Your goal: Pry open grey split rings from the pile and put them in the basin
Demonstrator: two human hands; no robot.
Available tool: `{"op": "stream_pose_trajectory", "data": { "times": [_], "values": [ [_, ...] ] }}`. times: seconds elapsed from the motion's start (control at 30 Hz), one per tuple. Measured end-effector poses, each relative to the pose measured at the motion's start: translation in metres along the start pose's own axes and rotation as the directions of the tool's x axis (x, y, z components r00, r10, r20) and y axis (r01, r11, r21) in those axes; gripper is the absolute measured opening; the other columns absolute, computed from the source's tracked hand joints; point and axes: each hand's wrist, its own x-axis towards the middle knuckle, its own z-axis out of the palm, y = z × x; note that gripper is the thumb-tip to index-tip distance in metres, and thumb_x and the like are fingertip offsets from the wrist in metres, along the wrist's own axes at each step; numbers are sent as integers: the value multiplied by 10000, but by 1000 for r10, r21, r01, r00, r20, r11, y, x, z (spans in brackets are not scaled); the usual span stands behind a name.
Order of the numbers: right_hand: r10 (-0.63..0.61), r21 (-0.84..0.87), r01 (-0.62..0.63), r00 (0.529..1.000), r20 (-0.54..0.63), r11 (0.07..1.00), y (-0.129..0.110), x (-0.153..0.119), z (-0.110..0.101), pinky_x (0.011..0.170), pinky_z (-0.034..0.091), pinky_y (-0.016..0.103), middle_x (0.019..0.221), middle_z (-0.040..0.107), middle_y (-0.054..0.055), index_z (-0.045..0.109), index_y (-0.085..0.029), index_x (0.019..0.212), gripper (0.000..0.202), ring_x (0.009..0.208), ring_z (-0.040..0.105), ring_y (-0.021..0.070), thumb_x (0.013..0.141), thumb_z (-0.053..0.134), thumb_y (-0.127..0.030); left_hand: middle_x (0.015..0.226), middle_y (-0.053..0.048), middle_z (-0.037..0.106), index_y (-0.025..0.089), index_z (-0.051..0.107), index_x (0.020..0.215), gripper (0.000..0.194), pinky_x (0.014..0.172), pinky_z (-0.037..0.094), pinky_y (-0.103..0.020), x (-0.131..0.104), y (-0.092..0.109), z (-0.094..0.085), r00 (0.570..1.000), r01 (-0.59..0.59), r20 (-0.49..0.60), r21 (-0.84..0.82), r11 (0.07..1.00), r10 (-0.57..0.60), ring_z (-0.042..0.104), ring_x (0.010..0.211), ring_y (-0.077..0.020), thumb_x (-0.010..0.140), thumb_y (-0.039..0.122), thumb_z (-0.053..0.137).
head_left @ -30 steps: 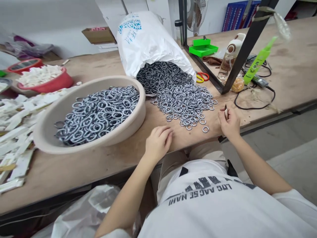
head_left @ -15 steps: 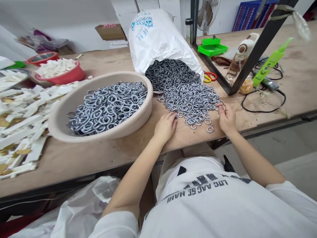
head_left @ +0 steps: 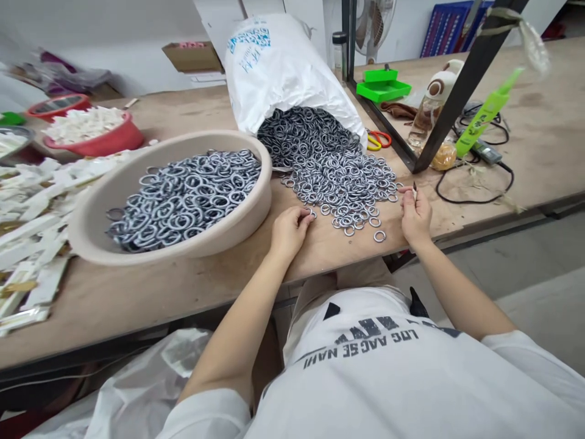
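Note:
Grey metal rings (head_left: 347,183) spill from a white sack (head_left: 287,73) onto the wooden table. At the pile's left edge my left hand (head_left: 291,230) rests on the table, thumb and fingertips closed on a ring (head_left: 311,213). My right hand (head_left: 415,216) is right of the pile, pinching a small thin pointed tool (head_left: 414,190). One loose ring (head_left: 379,236) lies near the table's front edge, between my hands. Left of my left hand, a large beige basin (head_left: 260,210) holds many more rings.
White strips (head_left: 36,244) cover the table's left end, below a red bowl (head_left: 105,143) of white pieces. Behind the right hand are a dark metal frame (head_left: 457,97), scissors (head_left: 381,139), green trays (head_left: 384,91), a bottle (head_left: 425,119) and a black cable (head_left: 470,201).
My left hand has drawn slightly away from the pile, and a ring now shows at its fingertips. My right hand still pinches the thin tool, now tilted more upright. The view has shifted slightly.

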Motion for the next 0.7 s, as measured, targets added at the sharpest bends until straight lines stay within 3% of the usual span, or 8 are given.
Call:
{"op": "stream_pose_trajectory", "data": {
  "times": [0.1, 0.33, 0.43, 0.5, 0.6, 0.7],
  "values": [
    [19, 26, -18, 999, -27, 999, -3, 2, 2, 674, 427, 320, 786, 545, 67, 614, -160, 1104, 540, 731, 534, 192, 1023, 318, -603, 1048, -58, 670, 179, 700, 971, 232, 848, 479, -273, -2, 1, -3, 1000, 8, -25, -79, 997, -10, 613, 935, -156, 914, 386, 613],
    [18, 27, -17, 999, -30, 999, 0, 0, 4, 679, 437, 315, 791, 547, 63, 617, -168, 1121, 523, 736, 542, 187, 1022, 331, -595, 1067, -70, 662, 158, 706, 970, 324, 826, 500, -233, -1, 2, -4, 997, 23, -72, -196, 980, -38, 619, 929, -133, 902, 463, 622],
    [50, 30, -49, 998, -48, 998, -3, -2, -1, 674, 433, 304, 786, 536, 58, 604, -169, 1124, 521, 727, 531, 175, 1024, 317, -593, 1096, -61, 659, 161, 699, 975, 317, 876, 512, -221, -5, 13, -5, 987, -6, -158, -295, 956, -42, 628, 983, -127, 884, 461, 656],
    [61, 43, -60, 998, -30, 997, -14, -3, -3, 682, 434, 299, 812, 546, 66, 602, -167, 1109, 505, 763, 542, 178, 1020, 331, -584, 1056, -50, 666, 168, 664, 1027, 332, 868, 519, -206, -11, 26, -7, 981, 26, -165, -430, 903, -107, 634, 940, -113, 848, 442, 718],
    [38, 158, -48, 997, 66, 986, -47, -9, 3, 681, 427, 293, 856, 565, 71, 615, -160, 1056, 449, 786, 536, 174, 989, 436, -566, 1069, -55, 659, 180, 560, 1179, 513, 855, 535, -191, -24, 49, -9, 982, 40, -120, -630, 776, -148, 650, 949, -116, 781, 389, 806],
    [-11, 336, -101, 949, 316, 936, -84, -18, 20, 630, 384, 280, 804, 541, 46, 626, -150, 957, 402, 703, 469, 141, 952, 544, -543, 1139, -76, 648, 183, 569, 1224, 551, 894, 545, -197, -38, 67, -8, 992, 36, -69, -633, 773, -103, 657, 970, -117, 776, 390, 816]
  ]
}}
